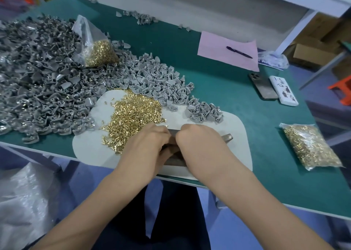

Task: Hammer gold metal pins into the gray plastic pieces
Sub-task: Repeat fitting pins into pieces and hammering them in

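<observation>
Both hands (pixel 176 141) curled together — perhaps gripping.

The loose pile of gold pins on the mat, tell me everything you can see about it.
The loose pile of gold pins is a heap of small shiny brass-coloured metal pins lying jumbled on the pale grey mat, with strays scattered round its edges. Gray plastic pieces border its far side; the left hand lies at its near right edge.

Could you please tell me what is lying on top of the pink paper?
A dark pen lies on the pink paper. Nothing else shows on it. Its right corner sits by a crumpled plastic bag; whether they overlap is unclear, and whatever is under the sheet is covered.
</observation>
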Available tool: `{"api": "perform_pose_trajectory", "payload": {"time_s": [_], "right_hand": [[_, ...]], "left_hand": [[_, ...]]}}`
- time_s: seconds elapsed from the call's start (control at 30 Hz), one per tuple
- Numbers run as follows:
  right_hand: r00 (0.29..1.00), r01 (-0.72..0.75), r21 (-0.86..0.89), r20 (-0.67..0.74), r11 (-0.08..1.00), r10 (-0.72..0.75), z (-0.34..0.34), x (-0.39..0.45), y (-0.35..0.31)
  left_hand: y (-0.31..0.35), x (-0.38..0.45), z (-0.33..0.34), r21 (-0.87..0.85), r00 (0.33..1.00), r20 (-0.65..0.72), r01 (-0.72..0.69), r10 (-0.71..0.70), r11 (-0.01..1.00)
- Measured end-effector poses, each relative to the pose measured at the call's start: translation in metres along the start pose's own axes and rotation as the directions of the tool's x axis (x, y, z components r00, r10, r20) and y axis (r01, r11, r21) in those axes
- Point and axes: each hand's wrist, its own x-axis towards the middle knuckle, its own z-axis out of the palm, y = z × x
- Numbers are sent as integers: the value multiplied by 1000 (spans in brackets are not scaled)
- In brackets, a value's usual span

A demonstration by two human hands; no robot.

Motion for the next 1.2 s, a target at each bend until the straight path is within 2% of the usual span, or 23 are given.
{"api": "perform_pose_trajectory", "payload": {"time_s": [0.1,0.27,0.33,0.43,0.5,0.53,0.6,0.67,0.7,0.73,0.8,0.87,0.97,1.03,1.1,1.13,1.2], "right_hand": [[998,-59,35,-11,998,60,4,2,5],[982,-139,302,-79,943,170,26,-6,22],[970,-132,377,-143,917,198,33,-8,24],[963,-119,385,-180,915,200,43,-6,27],[952,-89,478,-218,874,216,49,-8,32],[933,-69,560,-256,825,252,53,-12,36],[833,-76,699,-347,711,431,65,-26,46],[721,-274,683,-320,677,614,85,-42,60],[698,-415,621,-252,665,671,96,-49,66],[694,-515,561,-171,648,699,105,-56,71],[720,-558,526,-79,642,690,117,-62,74],[737,-550,487,-99,679,668,121,-62,74],[703,-541,483,-190,688,686,117,-65,75],[698,-424,636,-224,645,680,111,-69,78],[708,-252,801,-230,543,668,99,-72,75],[721,-184,826,-254,532,645,93,-72,71],[772,-121,804,-292,582,564,86,-71,61]], "left_hand": [[-1,-1,1,2,1000,4,4,-4,1000],[1,-2,1,-13,999,-17,46,-46,999],[2,-3,1,-5,998,-16,58,-58,998],[2,-2,0,19,998,-8,66,-65,998],[2,-3,1,41,997,-15,74,-74,996],[2,-3,2,45,997,-18,81,-80,996],[3,-3,5,48,995,-34,93,-91,995],[5,-4,8,59,992,-66,107,-103,993],[6,-4,10,63,991,-78,113,-108,992],[8,-4,11,68,990,-85,117,-111,991],[10,-2,13,79,990,-85,119,-112,990],[10,0,13,81,991,-83,112,-105,990],[9,2,13,81,992,-79,101,-94,992],[8,2,13,79,993,-76,97,-91,992],[6,3,13,62,994,-63,91,-87,994],[5,4,12,52,995,-54,86,-83,995],[4,6,10,57,997,-34,65,-63,996]]}}
